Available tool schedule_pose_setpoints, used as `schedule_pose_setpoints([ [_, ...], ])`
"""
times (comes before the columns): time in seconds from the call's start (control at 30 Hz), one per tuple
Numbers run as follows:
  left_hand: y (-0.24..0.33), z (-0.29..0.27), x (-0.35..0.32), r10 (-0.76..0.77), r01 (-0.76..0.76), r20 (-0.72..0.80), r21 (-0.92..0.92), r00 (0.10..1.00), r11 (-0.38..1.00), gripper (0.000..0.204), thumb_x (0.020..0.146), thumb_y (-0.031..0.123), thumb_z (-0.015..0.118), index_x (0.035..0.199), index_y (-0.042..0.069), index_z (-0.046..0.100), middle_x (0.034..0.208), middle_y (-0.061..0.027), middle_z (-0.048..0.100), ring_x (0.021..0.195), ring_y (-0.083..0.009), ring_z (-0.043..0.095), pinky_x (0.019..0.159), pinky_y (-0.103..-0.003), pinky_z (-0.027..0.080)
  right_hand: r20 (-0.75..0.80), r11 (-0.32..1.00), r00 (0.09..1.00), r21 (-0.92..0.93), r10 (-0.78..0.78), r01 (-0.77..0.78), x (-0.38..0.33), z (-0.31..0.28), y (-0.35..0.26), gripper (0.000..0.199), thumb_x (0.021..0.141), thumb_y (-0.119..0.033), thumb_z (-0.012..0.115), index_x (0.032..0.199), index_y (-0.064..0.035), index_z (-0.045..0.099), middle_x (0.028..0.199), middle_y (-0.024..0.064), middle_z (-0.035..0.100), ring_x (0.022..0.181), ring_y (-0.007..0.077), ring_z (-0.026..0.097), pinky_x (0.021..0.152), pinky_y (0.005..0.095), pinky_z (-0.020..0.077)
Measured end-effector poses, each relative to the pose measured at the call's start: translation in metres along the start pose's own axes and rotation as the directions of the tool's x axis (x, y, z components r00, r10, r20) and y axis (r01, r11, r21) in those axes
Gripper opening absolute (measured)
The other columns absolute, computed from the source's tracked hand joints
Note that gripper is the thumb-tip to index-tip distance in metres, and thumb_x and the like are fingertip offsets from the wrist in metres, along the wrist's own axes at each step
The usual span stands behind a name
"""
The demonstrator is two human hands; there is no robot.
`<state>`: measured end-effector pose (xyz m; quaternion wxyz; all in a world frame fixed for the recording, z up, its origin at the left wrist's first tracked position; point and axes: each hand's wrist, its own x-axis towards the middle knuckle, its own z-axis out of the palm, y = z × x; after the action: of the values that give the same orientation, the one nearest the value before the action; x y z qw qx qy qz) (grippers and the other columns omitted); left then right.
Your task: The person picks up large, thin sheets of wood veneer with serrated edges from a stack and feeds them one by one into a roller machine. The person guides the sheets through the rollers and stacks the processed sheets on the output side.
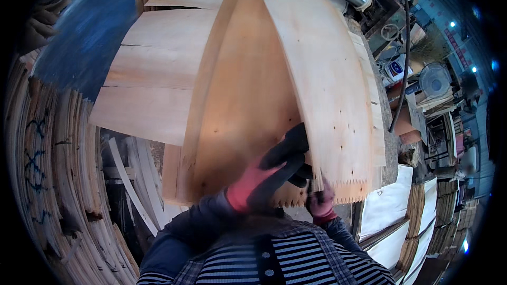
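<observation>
Gripping the saw-toothed end of a veneer sheet (322, 89), the left hand (274, 171) curls fingers over its edge while the right hand (320, 203) pinches below, steadying it against the stack (158, 74)

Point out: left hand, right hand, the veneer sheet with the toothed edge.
left hand (269, 171), head view, back of the glove.
right hand (321, 204), head view, gloved knuckles at the sheet's edge.
veneer sheet (322, 89), head view, bare middle of its face.

Both gloved hands, left (270, 171) and right (320, 200), grip a veneer sheet's (322, 84) toothed edge at six o'clock; stacked veneer (53, 179) at nine.
</observation>
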<state>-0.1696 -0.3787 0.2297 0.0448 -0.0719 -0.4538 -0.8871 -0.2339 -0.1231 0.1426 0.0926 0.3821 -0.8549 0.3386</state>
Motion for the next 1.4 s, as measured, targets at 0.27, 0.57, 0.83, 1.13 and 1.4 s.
schedule_pose_setpoints([
  [0.27, -0.059, -0.109, -0.064, 0.298, 0.630, -0.617, 0.774, 0.729, 0.060, 0.071, 0.079, 0.037, 0.057, 0.129, -0.004, 0.026, 0.131, -0.0264, 0.029, 0.120, -0.0419, 0.028, 0.100, -0.047, 0.025, -0.367, 0.997, 0.929, 0.070, 0.047, -0.023, 0.083, -0.063, -0.054, 0.040, 0.079, -0.018, 0.048, 0.107, 0.0096, 0.049, 0.102, 0.0224, 0.056, 0.094, 0.0321, 0.056, 0.081, 0.0368, 0.0446],
  [0.57, -0.026, -0.105, -0.082, 0.024, 0.470, -0.708, 0.494, 0.706, 0.732, 0.049, 0.083, 0.018, 0.055, 0.125, -0.002, 0.038, 0.124, -0.0181, 0.044, 0.116, -0.0248, 0.042, 0.096, -0.035, 0.033, -0.027, 0.924, 0.974, -0.323, -0.224, 0.203, 0.167, -0.020, -0.034, 0.040, 0.062, -0.013, 0.060, 0.101, -0.0024, 0.053, 0.097, 0.0159, 0.057, 0.084, 0.0323, 0.056, 0.074, 0.0394, 0.0450],
  [0.83, 0.008, -0.088, -0.061, -0.062, 0.360, -0.616, 0.373, 0.786, 0.855, 0.038, 0.084, 0.015, 0.055, 0.117, -0.002, 0.048, 0.109, -0.0107, 0.056, 0.096, -0.0174, 0.055, 0.084, -0.027, 0.043, -0.031, 0.940, 0.986, -0.308, -0.165, 0.148, 0.251, 0.078, 0.071, 0.045, 0.074, -0.022, 0.056, 0.117, -0.0094, 0.048, 0.115, 0.0127, 0.050, 0.108, 0.0283, 0.046, 0.092, 0.0404, 0.0350],
  [1.13, 0.014, -0.101, -0.064, -0.128, 0.260, -0.265, 0.558, 0.956, 0.788, 0.051, 0.088, 0.020, 0.049, 0.130, -0.001, 0.028, 0.113, -0.0104, 0.052, 0.104, -0.0159, 0.048, 0.090, -0.027, 0.037, 0.523, 0.966, 0.840, -0.107, -0.145, 0.234, 0.073, 0.041, 0.006, 0.083, 0.069, -0.042, 0.063, 0.133, -0.0051, 0.025, 0.136, 0.0210, 0.023, 0.127, 0.0378, 0.019, 0.103, 0.0496, 0.0136],
  [1.4, 0.038, 0.047, -0.025, 0.068, -0.062, 0.004, 0.452, 0.998, 0.890, 0.058, 0.083, 0.008, 0.054, 0.132, 0.000, 0.025, 0.121, -0.0108, 0.046, 0.108, -0.0159, 0.045, 0.093, -0.030, 0.036, -0.022, 0.835, 0.941, 0.469, 0.337, -0.288, -0.060, -0.023, -0.041, 0.060, 0.074, -0.022, 0.058, 0.124, 0.0026, 0.036, 0.128, 0.0223, 0.037, 0.118, 0.0376, 0.035, 0.098, 0.0459, 0.0297],
])
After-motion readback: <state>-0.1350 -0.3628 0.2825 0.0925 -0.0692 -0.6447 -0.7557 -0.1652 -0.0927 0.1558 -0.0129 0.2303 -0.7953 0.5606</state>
